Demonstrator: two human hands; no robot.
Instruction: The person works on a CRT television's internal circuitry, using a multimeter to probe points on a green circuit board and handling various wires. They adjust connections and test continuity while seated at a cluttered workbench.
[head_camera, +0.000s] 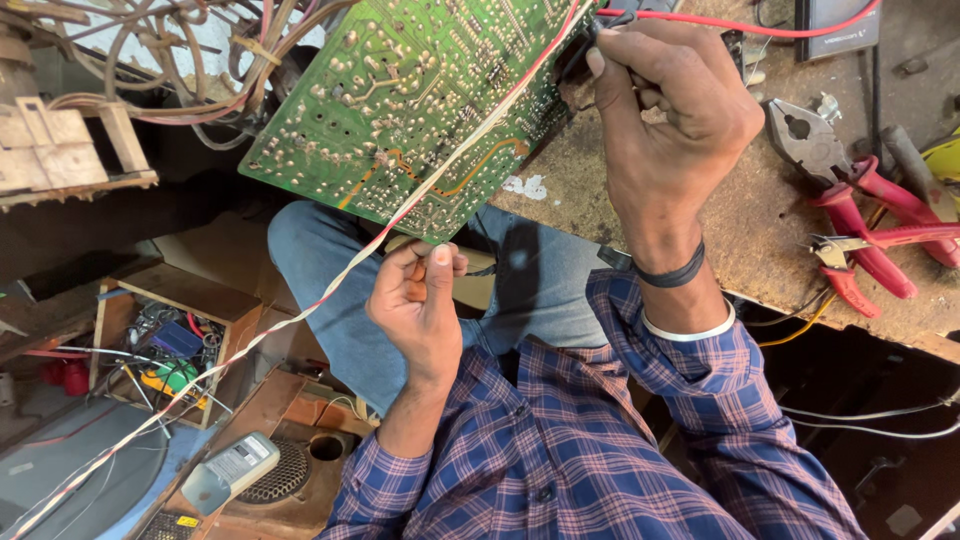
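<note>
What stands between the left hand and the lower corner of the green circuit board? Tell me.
Nothing visible does. The left hand sits curled just under the lower corner of the circuit board, thumb tip at its edge. The twisted red-and-white wire passes beside the hand, not between them.

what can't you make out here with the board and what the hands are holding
Head view only:
- Component side of the green circuit board: faces away; its top is cut by the frame edge.
- What the right hand pinches at the board's corner: hidden by its fingers.
- What the left hand grips: mostly covered by its fingers.
- Red-and-white twisted wire: both ends unseen.
</note>
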